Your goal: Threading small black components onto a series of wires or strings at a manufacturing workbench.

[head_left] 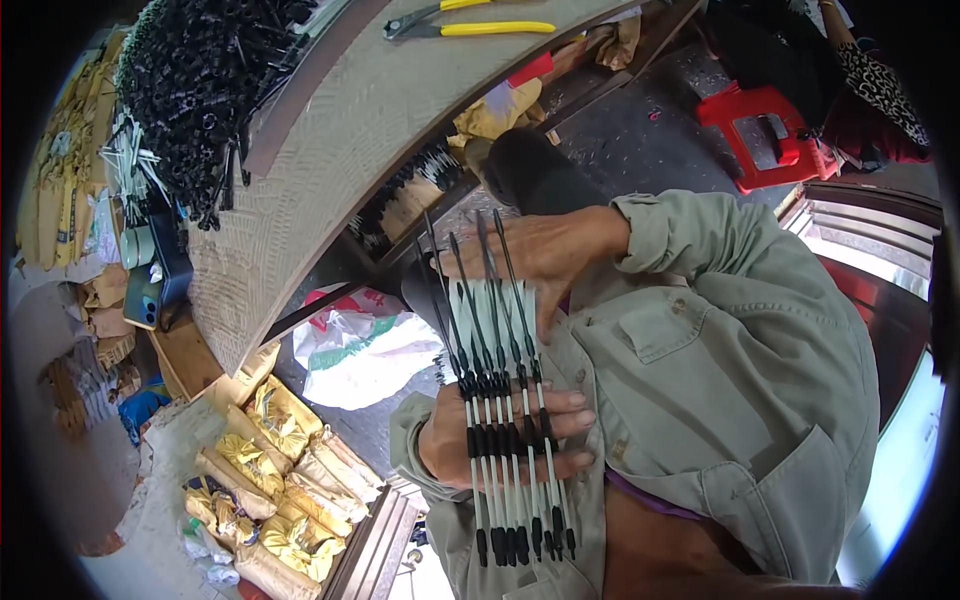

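Several thin white rods with black joints and black tips, which look like umbrella ribs [490, 420], lie side by side in a row. My left hand [445, 440] is under their middle, its fingers reaching past them on the right, and holds the row. My right hand [565, 245] is beyond, behind the ribs' thin black far ends, its thumb on the right and its fingers bent toward the left. It spans a white ridged bundle [468, 312] that shows between and beneath the ribs. The ribs partly hide the fingers and the bundle.
A worktable [330, 150] curves across the far left, bearing yellow-handled pliers [480, 28] and a heap of black parts [200, 90]. Wrapped packages fill a box [375, 500] at lower left. A plastic bag [370, 365] lies below the table. A red stool [745, 115] stands near another person [885, 95].
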{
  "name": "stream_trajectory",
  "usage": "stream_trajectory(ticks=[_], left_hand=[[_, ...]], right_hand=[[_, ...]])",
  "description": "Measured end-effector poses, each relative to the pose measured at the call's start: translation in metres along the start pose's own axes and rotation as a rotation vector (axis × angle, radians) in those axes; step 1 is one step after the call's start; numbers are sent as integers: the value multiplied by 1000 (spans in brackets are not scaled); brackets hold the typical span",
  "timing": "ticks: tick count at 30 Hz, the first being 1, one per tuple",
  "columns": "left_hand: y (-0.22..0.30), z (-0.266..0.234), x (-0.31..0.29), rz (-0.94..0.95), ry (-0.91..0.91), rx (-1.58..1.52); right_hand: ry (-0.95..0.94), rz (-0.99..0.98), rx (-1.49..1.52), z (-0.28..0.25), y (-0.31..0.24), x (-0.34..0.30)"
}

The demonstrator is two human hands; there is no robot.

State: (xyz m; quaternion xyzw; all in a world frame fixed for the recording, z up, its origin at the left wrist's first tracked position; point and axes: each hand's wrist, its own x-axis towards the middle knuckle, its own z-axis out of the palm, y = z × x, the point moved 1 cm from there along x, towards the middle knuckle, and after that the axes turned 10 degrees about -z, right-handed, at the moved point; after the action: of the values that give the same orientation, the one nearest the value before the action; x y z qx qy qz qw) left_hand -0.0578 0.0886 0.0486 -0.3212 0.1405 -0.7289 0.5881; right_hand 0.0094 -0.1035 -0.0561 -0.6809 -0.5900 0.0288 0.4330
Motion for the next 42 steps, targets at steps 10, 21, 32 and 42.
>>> stream_trajectory(ticks=[10,21,32,42], left_hand=[[5,-1,-15,148,-11,1867],[10,8,-30,204,-98,2531],[10,13,-32,228,-168,2417],[10,16,-26,201,-151,2356]], right_hand=[[81,-98,389,-14,-8,6],[320,-25,644,-7,-13,15],[656,-262,-238,-25,-24,19],[592,-151,458,23,-12,11]])
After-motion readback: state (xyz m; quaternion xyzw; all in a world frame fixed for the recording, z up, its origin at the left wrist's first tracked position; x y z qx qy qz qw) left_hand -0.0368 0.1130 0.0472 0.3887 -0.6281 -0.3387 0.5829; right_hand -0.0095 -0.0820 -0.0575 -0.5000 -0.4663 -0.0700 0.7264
